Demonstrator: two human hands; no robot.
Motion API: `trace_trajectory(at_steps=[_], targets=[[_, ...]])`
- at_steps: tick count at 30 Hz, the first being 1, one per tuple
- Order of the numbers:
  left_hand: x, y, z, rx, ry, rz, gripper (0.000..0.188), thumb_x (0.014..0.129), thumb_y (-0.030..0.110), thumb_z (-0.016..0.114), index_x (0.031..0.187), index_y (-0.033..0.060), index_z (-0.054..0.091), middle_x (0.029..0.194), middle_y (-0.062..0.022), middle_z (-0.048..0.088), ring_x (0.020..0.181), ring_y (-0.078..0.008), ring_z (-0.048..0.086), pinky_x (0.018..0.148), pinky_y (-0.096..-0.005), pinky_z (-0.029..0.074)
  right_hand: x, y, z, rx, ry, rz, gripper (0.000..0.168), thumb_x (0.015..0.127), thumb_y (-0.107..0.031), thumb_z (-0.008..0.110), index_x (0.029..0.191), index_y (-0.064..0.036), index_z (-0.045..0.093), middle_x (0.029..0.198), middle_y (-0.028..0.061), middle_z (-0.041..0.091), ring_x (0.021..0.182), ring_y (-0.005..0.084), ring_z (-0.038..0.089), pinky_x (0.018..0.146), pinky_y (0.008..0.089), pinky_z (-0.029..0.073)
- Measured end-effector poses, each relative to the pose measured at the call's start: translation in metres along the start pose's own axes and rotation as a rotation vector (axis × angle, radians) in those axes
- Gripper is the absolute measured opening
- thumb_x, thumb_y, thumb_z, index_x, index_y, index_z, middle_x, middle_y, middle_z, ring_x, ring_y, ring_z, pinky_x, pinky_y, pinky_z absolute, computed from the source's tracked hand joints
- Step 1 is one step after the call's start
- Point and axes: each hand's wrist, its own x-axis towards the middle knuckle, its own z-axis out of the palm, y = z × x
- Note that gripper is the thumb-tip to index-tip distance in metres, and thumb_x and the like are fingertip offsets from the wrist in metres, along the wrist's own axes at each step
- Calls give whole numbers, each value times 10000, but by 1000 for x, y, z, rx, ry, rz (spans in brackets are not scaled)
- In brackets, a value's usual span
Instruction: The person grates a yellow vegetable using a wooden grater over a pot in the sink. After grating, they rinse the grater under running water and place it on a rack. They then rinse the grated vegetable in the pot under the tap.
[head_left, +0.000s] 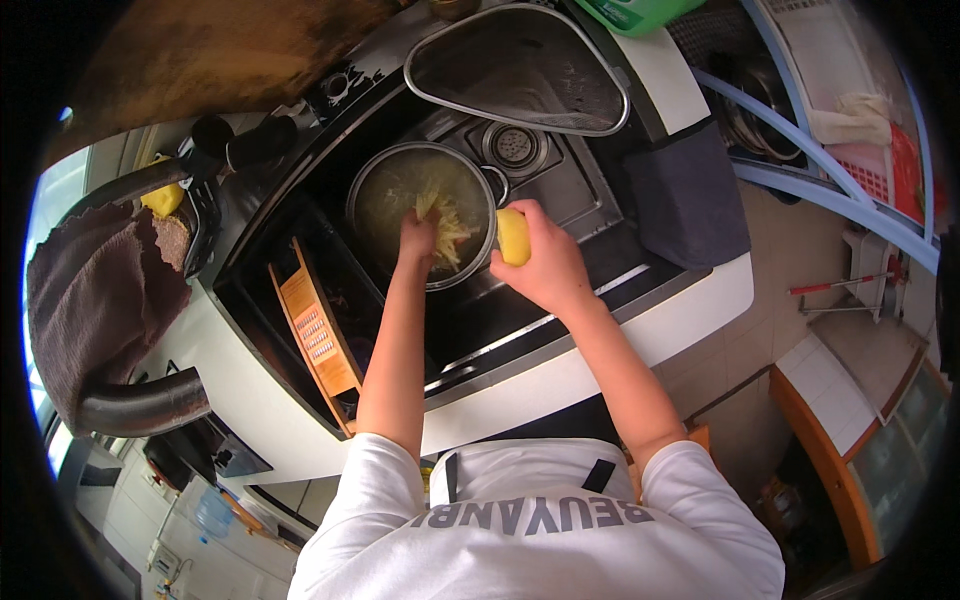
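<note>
My left hand (420, 236) is dipped into a round metal pot (357, 174) of cloudy water. Pale yellow potato shreds (448, 238) lie in the water, and some stick up from between my left fingers, which close around them; the fingertips are partly hidden. In my right hand (551, 259), at the pot's right rim, is a peeled yellow potato piece (513, 237). The pot stands in a dark sink (577, 176), its loop handle turned towards the drain (514, 145). Left of my left forearm, a wooden grater (315, 337) with metal teeth leans across the sink's edge.
A mesh strainer basket (517, 71) sits at the sink's back. Dark cloth (686, 202) drapes over the right counter edge. To the left are a brown cloth (105, 300) hanging over a dark curved object and another yellow piece (163, 199). A green bottle (637, 13) stands at the back.
</note>
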Motion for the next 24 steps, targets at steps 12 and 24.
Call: trace_trajectory(at_steps=[12, 24], targets=[[-21, -33, -15, 1170, 218, 697, 761, 755, 211, 700, 1414, 130, 327, 1448, -222, 276, 1322, -406, 278, 1022, -590, 284, -2, -10, 2, -27, -2, -20, 484, 696, -233, 711, 1091, -92, 470, 958, 168, 631, 875, 394, 604, 739, 446, 501], [-1, -42, 1, 1424, 95, 395, 650, 784, 363, 661, 1351, 139, 437, 1501, -170, 208, 1348, -419, 231, 990, -691, 234, -3, -11, 0, -62, -27, 4, 483, 695, -237, 707, 1087, -90, 467, 967, 179, 628, 887, 392, 602, 759, 449, 496]])
